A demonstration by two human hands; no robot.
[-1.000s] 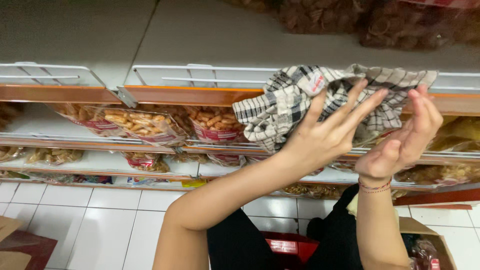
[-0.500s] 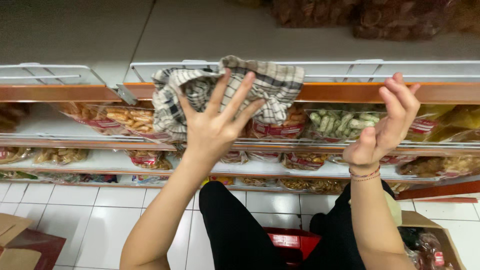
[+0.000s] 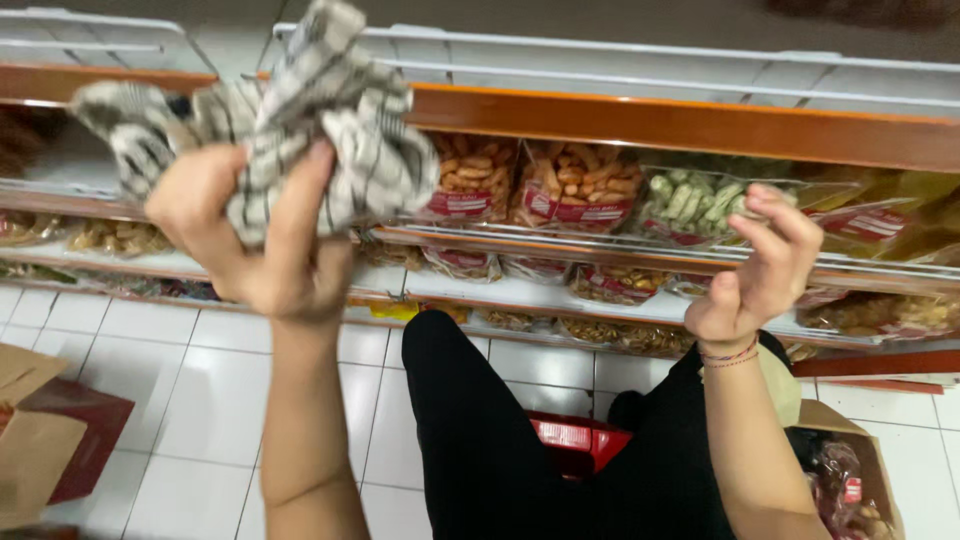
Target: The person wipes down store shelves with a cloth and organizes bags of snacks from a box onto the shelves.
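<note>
- Gripping a bunched checked cloth [image 3: 290, 130], the left hand [image 3: 255, 240] has fingers and thumb clenched around the black-and-white fabric, lifted to the level of the upper shelf.
- Cloth: crumpled into a wad, loose folds spilling above and to either side of the fist; it hangs just in front of the orange shelf edge [image 3: 680, 122], and whether it touches the edge cannot be told.
- Right hand [image 3: 760, 265]: empty, fingers curled and slightly spread, raised in front of the clear bag of green snacks [image 3: 700, 200] without visibly touching it.
- Hands stand well apart, one at each side of the view.
- Shelving: white wire rail [image 3: 640, 60] on top; below it, rows of clear bags of orange-brown snacks [image 3: 575, 185].
- Below: white tiled floor [image 3: 200, 390], red basket [image 3: 575, 440] between the legs, brown cardboard [image 3: 40, 430] at the left.
- Step in hand, as judged: wiping along the shelf with the cloth, wad gathered between strokes.
- Next move, as judged: calls for a flatter spread of fabric pressed onto the shelf, kept clear of the bags.
</note>
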